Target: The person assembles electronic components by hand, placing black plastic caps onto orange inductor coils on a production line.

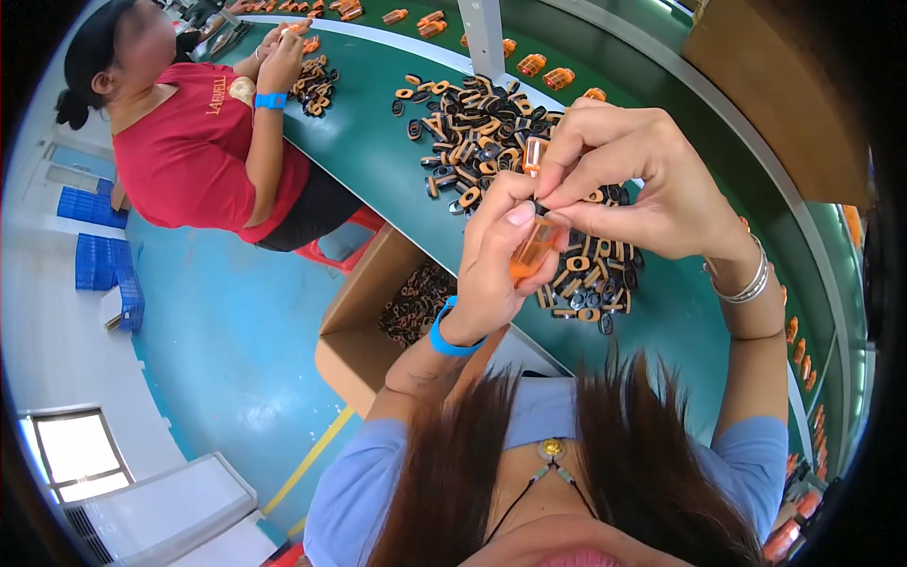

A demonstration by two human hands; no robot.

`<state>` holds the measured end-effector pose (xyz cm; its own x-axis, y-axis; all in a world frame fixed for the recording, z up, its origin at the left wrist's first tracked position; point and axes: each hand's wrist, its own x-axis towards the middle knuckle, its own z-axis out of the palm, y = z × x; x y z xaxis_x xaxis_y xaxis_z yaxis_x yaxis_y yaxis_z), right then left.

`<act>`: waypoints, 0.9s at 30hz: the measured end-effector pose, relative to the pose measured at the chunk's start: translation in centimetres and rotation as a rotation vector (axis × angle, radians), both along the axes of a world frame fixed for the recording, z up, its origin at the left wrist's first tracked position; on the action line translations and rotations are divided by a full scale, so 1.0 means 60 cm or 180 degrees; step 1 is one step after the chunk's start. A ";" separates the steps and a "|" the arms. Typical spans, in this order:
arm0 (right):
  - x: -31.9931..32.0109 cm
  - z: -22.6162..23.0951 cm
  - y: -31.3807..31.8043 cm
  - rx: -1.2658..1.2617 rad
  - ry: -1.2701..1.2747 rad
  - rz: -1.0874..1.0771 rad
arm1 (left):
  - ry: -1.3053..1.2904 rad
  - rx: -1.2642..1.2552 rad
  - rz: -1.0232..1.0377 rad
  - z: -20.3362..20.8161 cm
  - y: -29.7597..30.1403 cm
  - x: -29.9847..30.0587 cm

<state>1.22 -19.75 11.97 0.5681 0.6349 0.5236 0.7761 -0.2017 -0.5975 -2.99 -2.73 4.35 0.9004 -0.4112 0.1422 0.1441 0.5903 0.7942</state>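
Note:
My left hand (493, 257) is wrapped round an orange see-through plastic housing (536, 249), shaped like a small bottle and held tilted above the bench. My right hand (652, 175) pinches at the upper end of that housing, its thumb and forefinger against a small dark part (540, 207) that the fingers mostly cover. A second clear orange piece (535, 155) shows beside the right fingers; I cannot tell which hand bears it. Below both hands spreads a heap of black and tan oval parts (472, 128).
A cardboard box (354, 364) of similar dark parts stands left of the green bench (378, 161). Orange housings (559, 78) lie along a green belt behind a metal post (483, 38). A co-worker in a red shirt (203, 156) handles orange pieces at far left.

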 end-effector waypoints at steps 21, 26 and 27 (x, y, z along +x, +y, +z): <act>-0.106 0.027 -0.043 0.0024 0.0195 -0.0100 | 0.0818 -0.1257 -0.1089 0.027 -0.034 -0.046; -0.128 0.017 -0.058 0.0024 -0.0009 -0.0350 | 0.1059 -0.1464 -0.1263 0.029 -0.047 -0.043; -0.131 0.014 -0.060 -0.0019 -0.0137 -0.0463 | 0.1157 -0.1542 -0.1350 0.030 -0.049 -0.039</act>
<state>-6.62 -23.36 12.84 0.6315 0.5505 0.5460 0.7633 -0.3173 -0.5628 -5.32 -5.68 6.13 0.7030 -0.7011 0.1192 0.6422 0.6978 0.3173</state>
